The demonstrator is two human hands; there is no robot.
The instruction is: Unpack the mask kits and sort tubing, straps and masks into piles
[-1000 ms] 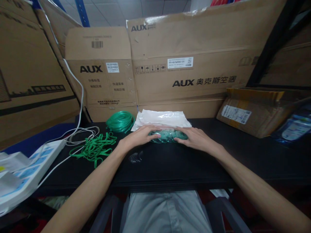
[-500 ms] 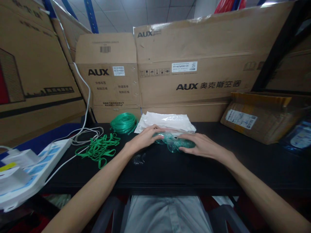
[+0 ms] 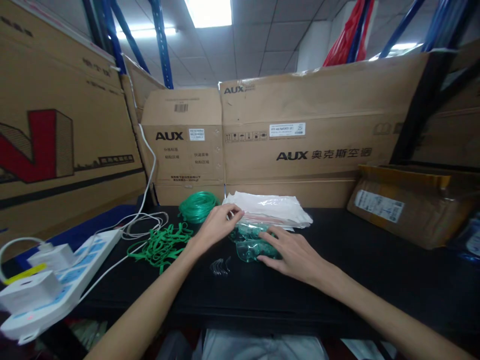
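My left hand [image 3: 216, 225] pinches the near edge of a stack of clear plastic bags [image 3: 273, 208] lying on the black table [image 3: 337, 270]. My right hand [image 3: 292, 252] rests flat on a translucent green plastic piece [image 3: 250, 248], pressing it to the table just in front of the bags. A coil of green tubing [image 3: 198, 206] sits left of the bags. Loose green straps [image 3: 161, 243] lie further left and nearer me.
Large AUX cardboard boxes [image 3: 300, 145] wall the back of the table. A taped brown parcel [image 3: 405, 205] lies at the right. A white power strip [image 3: 56, 285] with plugs and white cable sits at the left. Small wire clips [image 3: 221, 266] lie beside my left wrist.
The camera has tilted up. My left hand left the green piece and went back to the bags' edge. My right hand slid the green piece toward me.
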